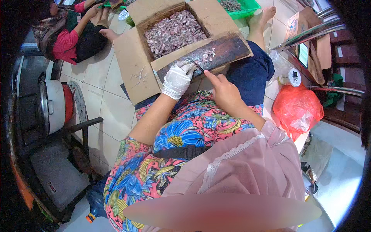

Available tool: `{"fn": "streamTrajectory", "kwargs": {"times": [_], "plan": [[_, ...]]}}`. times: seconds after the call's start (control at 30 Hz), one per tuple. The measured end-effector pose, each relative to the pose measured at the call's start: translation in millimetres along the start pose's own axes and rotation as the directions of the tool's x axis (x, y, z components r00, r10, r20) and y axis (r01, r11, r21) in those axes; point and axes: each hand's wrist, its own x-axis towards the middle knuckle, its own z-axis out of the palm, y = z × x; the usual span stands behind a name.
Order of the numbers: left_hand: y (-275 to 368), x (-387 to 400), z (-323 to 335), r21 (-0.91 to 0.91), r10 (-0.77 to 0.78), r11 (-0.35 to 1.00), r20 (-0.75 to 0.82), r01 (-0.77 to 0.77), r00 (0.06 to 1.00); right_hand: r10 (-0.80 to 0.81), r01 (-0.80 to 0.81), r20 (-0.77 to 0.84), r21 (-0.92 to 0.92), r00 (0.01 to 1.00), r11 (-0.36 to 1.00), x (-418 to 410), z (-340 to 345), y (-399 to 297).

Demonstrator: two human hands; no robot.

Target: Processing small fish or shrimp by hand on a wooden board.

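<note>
A dark, wet wooden board (223, 50) lies across the near side of an open cardboard box (132, 72). Many small, pinkish-grey pieces of raw seafood (174, 33) fill the box. My left hand (178, 78), in a white glove, rests at the board's near edge; its fingertips are bent down there, and whether they pinch a piece cannot be seen. My bare right hand (226, 91) grips a thin dark knife (198, 67), its forefinger stretched along it and the tip close to my left fingers. A few pale pieces (209, 55) lie on the board beyond the knife.
Pale scraps stick to the box's left flap. Another person (66, 43) sits at the upper left. A green tray (246, 10) holding small pieces stands beyond the box. At right are a red plastic bag (297, 107) and a lidded cup (294, 77); at left, a white pot (55, 107).
</note>
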Motion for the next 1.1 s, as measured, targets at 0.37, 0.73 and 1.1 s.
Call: {"fn": "streamTrajectory", "kwargs": {"times": [0.37, 0.73, 1.1], "plan": [[6, -4, -5, -0.053, 0.018, 0.998, -0.035, -0.02, 0.999, -0.077, 0.086, -0.127, 0.074, 0.989, 0.993, 5, 15, 14], [4, -2, 0, -0.035, 0.022, 0.999, 0.009, -0.021, 1.0, -0.111, 0.115, -0.081, 0.043, 0.991, 0.992, 8, 11, 8], [5, -2, -6, -0.063, -0.039, 0.997, 0.022, 0.04, 0.999, -0.111, 0.119, -0.11, 0.067, 0.988, 0.991, 1, 10, 11]]}}
